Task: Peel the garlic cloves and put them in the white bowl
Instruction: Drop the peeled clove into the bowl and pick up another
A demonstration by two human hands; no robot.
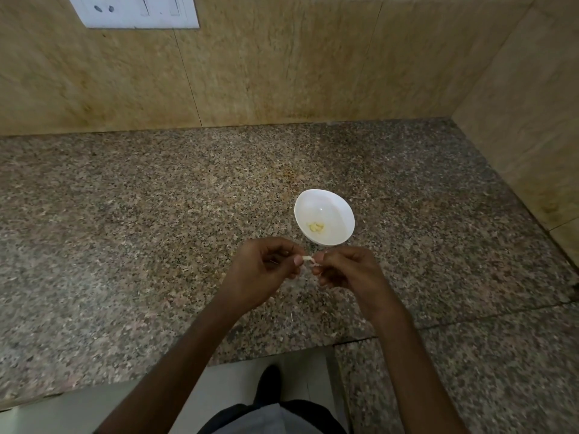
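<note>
Granite counter (pixel 125 230), speckled brown and grey, fills the middle of the view and turns a corner toward three o'clock. Beige tiled wall (pixel 282 64) rises behind it at twelve o'clock and carries a white switch plate (pixel 134 10) at eleven o'clock, cut by the top edge. Two bare forearms come in from six o'clock and meet over the counter just below the centre. There the left hand (pixel 260 270) and the right hand (pixel 347 270) face each other, fingers curled, fingertips almost touching. The white bowl (pixel 332 208) stands upright on the counter at one o'clock from the hands, just beyond them. A dark shoe (pixel 268 383) shows on the pale floor at six o'clock, past the counter's edge. A few yellowish peeled cloves (pixel 316 227) lie in the bowl's bottom, toward its seven o'clock side. Smallest is the pale garlic clove (pixel 308 260), held off the counter. The left thumb and forefinger pinch one end and the right fingertips pinch the other.
</note>
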